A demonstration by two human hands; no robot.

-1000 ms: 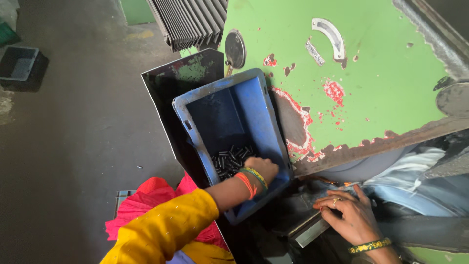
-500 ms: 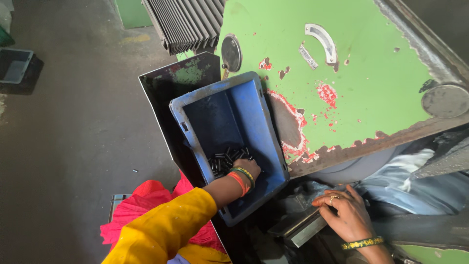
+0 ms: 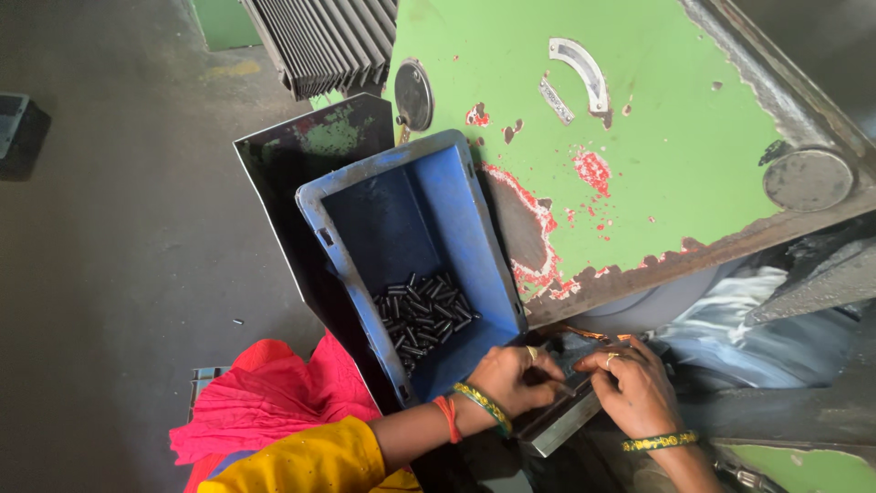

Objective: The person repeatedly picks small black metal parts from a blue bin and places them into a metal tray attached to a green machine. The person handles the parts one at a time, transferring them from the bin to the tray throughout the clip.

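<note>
Hands meet at the lower centre: left hand (image 3: 516, 376) and right hand (image 3: 634, 388) both pinch around something small over the metal rest (image 3: 557, 424); what exactly they grip, I cannot tell. Pins (image 3: 422, 310) lie low in the blue bin (image 3: 401, 210) just left. Fingers so near the grey wheel (image 3: 639, 310) could get nipped, I judge.

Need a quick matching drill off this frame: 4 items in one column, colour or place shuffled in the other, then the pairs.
Items:
1. bin
2. small dark metal pins
3. machine panel
4. sleeve

Descriptions:
A. yellow, on the left arm
B. green, with paint chipped to red
C. blue, tilted against the machine
D. heaped at the low end of the bin

Pairs: 1-C, 2-D, 3-B, 4-A

Both hands, left hand and right hand, meet over a metal rail just right of the bin's lower corner.
</note>
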